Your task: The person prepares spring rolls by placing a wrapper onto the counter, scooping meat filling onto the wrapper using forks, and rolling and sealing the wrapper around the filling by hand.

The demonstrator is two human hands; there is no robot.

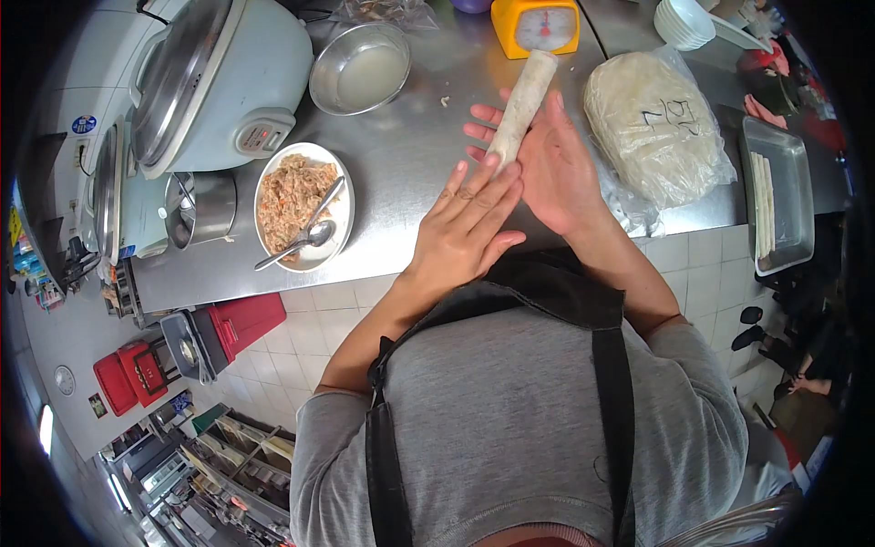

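Observation:
A long pale roll [523,102] lies slantwise across the fingers of my right hand [558,173], which is palm up with its thumb raised beside the roll. My left hand [469,219] is palm down with outstretched fingers, its fingertips over the roll's lower end. To the right of my hands sits a plastic-wrapped stack of round, pale sheets [652,128] with dark writing on it. On the left, a white bowl [341,228] contains minced filling [290,202] and two spoons. Several similar thin rolls [763,205] lie in a metal tray [807,205] at the far right.
A metal bowl of cloudy liquid [367,77] and a large cooker [246,82] stand at the left. Beyond my hands is a yellow scale [536,27]. White bowls [684,25] are stacked at the back right. The steel table's near edge [383,271] runs before my body.

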